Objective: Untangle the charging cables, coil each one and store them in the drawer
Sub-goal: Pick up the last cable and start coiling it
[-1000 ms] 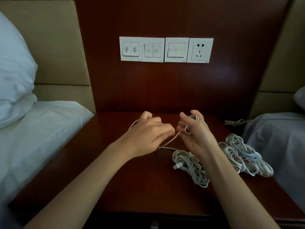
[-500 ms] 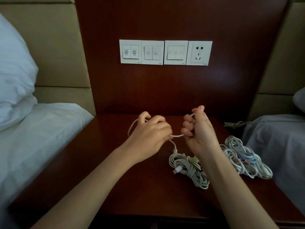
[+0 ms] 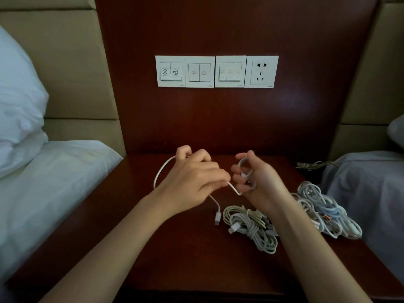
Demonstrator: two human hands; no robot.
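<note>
A thin white charging cable (image 3: 159,173) runs between my two hands above the dark wooden nightstand (image 3: 153,259). My right hand (image 3: 255,184) grips a small coil of it wound round the fingers. My left hand (image 3: 192,182) pinches the loose run of the same cable, which loops out to the left and hangs down to a white plug (image 3: 217,218) near the tabletop. A bundled grey-white cable (image 3: 251,228) lies on the nightstand under my right wrist. A second heap of white and pale blue cables (image 3: 328,211) lies to its right. No drawer is visible.
Beds with white sheets (image 3: 43,189) flank the nightstand on both sides. A row of wall switches and a socket (image 3: 216,71) sits on the wooden panel behind. A dark cord (image 3: 310,165) lies at the back right corner.
The small coil stays in my right hand. My left hand has drawn the cable's loose run out to the left, so its loop is wider and the plug end now hangs free.
</note>
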